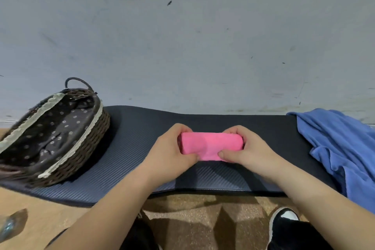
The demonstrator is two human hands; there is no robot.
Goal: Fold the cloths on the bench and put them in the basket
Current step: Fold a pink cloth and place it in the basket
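A pale grey wall (182,36), flecked with small dark scuffs, stands behind a dark ribbed padded bench (132,148) on mottled brown floor (192,205)

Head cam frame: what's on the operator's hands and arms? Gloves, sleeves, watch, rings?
Nothing worn shows. The left hand and right hand are bare: no gloves, rings or markings visible. The left forearm and right forearm are bare to the frame edge: no sleeve, watch or band in view.
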